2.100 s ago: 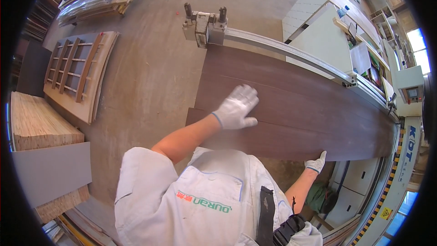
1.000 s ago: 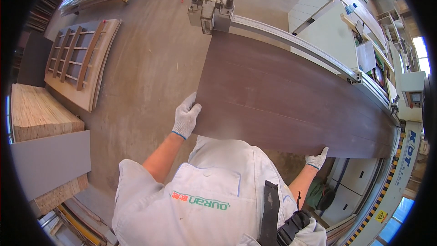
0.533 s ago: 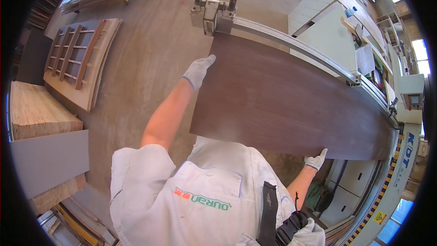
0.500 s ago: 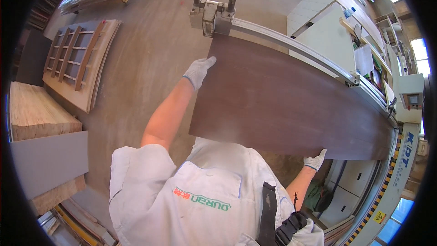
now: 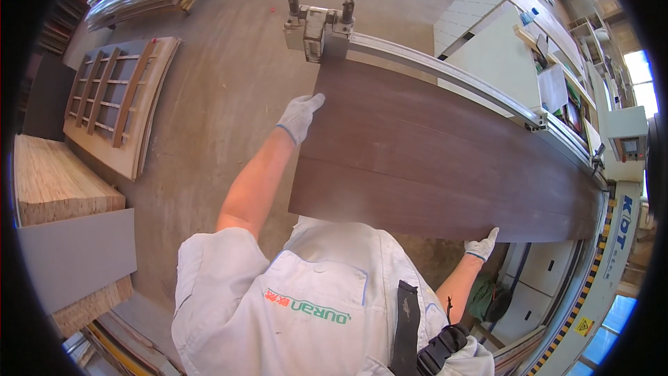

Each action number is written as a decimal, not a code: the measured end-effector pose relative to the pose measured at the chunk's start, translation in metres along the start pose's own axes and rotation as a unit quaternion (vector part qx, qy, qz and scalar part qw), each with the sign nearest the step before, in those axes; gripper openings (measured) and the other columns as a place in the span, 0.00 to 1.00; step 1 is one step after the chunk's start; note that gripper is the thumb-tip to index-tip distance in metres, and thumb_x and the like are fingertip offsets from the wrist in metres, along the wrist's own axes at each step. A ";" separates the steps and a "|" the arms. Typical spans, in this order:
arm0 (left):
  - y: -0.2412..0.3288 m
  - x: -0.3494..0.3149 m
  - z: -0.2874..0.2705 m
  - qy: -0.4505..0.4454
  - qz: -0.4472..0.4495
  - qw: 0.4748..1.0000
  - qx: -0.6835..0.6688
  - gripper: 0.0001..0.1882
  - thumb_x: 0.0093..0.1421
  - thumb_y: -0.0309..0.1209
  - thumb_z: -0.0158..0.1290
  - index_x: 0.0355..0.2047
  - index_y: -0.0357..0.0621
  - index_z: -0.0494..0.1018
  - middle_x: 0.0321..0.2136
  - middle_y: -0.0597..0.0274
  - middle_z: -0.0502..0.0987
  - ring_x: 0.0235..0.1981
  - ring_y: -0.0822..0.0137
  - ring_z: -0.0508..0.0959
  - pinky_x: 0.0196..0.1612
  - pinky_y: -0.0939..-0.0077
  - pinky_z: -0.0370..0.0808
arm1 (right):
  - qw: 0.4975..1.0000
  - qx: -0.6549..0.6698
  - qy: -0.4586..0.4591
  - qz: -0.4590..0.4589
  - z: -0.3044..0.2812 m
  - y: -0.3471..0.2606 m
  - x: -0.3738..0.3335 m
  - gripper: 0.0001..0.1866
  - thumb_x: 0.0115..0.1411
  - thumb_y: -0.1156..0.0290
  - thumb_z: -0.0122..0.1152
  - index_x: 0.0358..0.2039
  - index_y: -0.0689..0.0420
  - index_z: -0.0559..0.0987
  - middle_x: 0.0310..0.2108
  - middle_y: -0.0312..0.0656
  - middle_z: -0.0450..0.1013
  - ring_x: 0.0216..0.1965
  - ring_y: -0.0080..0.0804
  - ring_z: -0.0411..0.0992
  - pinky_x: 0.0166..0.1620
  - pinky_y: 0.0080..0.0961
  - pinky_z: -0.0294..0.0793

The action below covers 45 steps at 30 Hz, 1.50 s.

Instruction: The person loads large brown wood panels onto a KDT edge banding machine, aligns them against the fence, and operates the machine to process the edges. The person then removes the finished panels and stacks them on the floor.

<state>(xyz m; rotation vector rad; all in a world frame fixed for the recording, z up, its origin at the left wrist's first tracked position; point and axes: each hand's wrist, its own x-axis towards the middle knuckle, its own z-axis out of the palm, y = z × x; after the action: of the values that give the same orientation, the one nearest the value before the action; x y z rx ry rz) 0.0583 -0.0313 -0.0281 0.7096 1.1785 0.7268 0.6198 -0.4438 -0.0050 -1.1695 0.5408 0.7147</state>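
Note:
A long dark brown wood panel (image 5: 445,153) lies flat in front of me, its far edge against a metal guide rail (image 5: 445,73). My left hand (image 5: 299,115), in a white work glove, is stretched out and holds the panel's left end edge. My right hand (image 5: 481,245), also gloved, grips the panel's near long edge toward the right. My white overalls fill the lower middle of the view.
A grey metal clamp head (image 5: 316,24) caps the rail's left end. Beyond the rail stands a white machine cabinet (image 5: 501,49). On the concrete floor to the left lie a lattice door frame (image 5: 111,108) and stacked boards (image 5: 59,188).
My left hand left the top of the panel, took its near left corner, then slid farther along the left end edge. The right hand has stayed on the near edge.

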 end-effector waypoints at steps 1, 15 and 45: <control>0.003 -0.003 0.002 -0.003 -0.002 1.000 -0.001 0.35 0.70 0.48 0.63 0.64 0.28 0.75 0.58 0.48 0.81 0.60 0.58 0.78 0.62 0.61 0.75 | 1.000 -0.001 0.005 -0.001 -0.002 0.000 -0.001 0.40 0.63 0.39 0.72 0.70 0.44 0.75 0.74 0.38 0.68 0.71 0.51 0.64 0.70 0.63 0.65; 0.023 -0.025 0.013 0.011 -0.003 0.999 -0.031 0.27 0.72 0.41 0.61 0.60 0.28 0.78 0.52 0.54 0.84 0.53 0.64 0.81 0.56 0.67 0.79 | 1.000 0.002 -0.017 -0.001 -0.004 0.001 0.002 0.38 0.66 0.42 0.71 0.70 0.49 0.74 0.72 0.41 0.69 0.70 0.52 0.65 0.71 0.63 0.65; 0.003 -0.002 0.007 0.054 0.040 0.998 0.016 0.30 0.71 0.47 0.61 0.60 0.30 0.79 0.45 0.59 0.84 0.44 0.67 0.80 0.50 0.67 0.79 | 1.000 -0.001 0.013 -0.022 0.008 0.004 -0.009 0.36 0.67 0.43 0.70 0.68 0.50 0.76 0.70 0.41 0.71 0.69 0.51 0.67 0.70 0.61 0.68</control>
<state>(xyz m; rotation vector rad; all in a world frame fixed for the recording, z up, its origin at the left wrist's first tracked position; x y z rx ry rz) 0.0641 -0.0317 -0.0234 0.7555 1.2683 0.8230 0.6106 -0.4370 0.0013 -1.1899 0.5341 0.6635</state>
